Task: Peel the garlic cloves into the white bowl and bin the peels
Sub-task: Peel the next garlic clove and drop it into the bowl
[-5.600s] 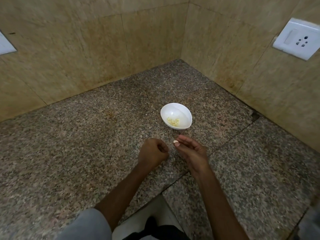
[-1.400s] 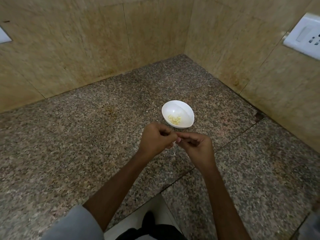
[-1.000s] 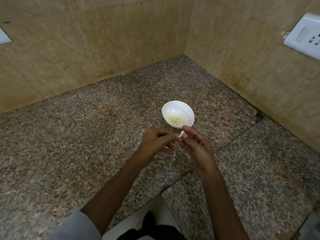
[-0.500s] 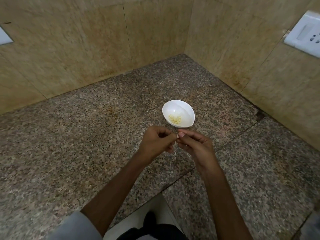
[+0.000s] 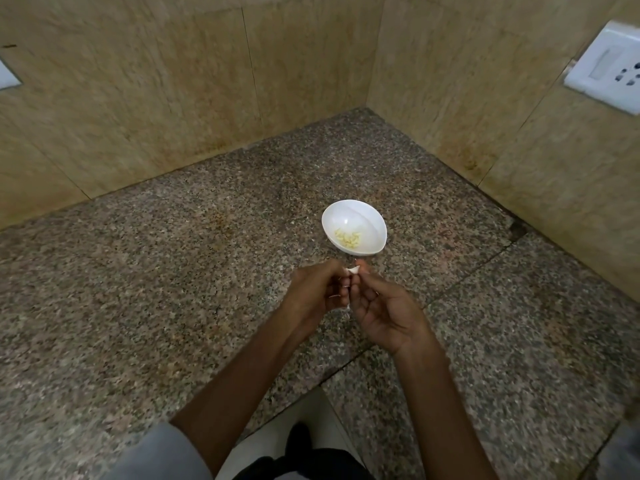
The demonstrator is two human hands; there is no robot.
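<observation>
A small white bowl [image 5: 367, 216] sits on the granite counter, with several peeled yellowish garlic cloves [image 5: 348, 238] in its bottom. Just in front of the bowl my two hands meet above the counter. My left hand [image 5: 317, 289] and my right hand [image 5: 384, 308] both pinch one small pale garlic clove [image 5: 352, 270] between their fingertips. Thin bits of white peel hang between the fingers below the clove. My left fingers are curled in; whether more peel lies in that palm is hidden.
The speckled granite counter [image 5: 173, 306] fills a corner between two beige tiled walls. A white wall socket [image 5: 609, 67] is on the right wall, and another white plate at the left edge [image 5: 7, 77]. A cut-out in the counter's front edge shows the floor.
Five seconds ago the hands were apart, the right one holding the clove. Now both hands are joined at it, and they have worked at the clove with little shift over the last second.
</observation>
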